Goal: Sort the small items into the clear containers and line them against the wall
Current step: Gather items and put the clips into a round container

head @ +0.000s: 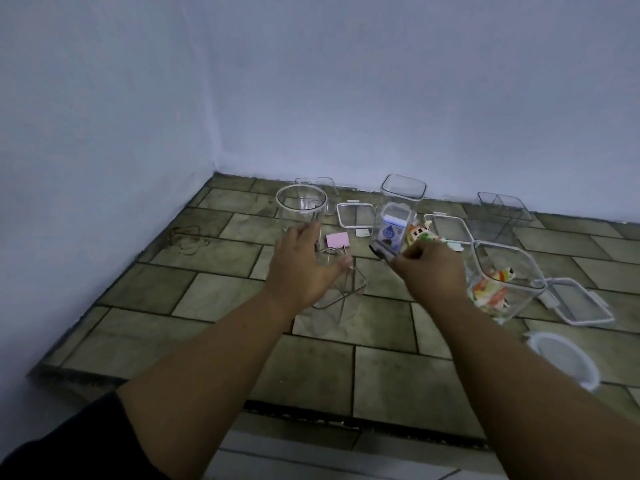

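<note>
My left hand (304, 263) grips the rim of an empty clear square container (341, 296) on the tiled floor. My right hand (429, 268) pinches a small dark item (379, 253) just in front of a clear container holding blue-and-white packets (391, 228). Colourful snack packets (420, 233) lie behind my right hand. A clear container with orange packets (502, 278) stands to the right. A pink card (337, 241) lies on the floor between my hands.
A round clear jar (301, 206), a square jar (403, 188) and a divided clear box (502, 211) stand near the wall. Loose lids lie around: square lids (355, 214), (578, 301) and a round lid (562, 358). A floor step edge (311, 415) runs in front.
</note>
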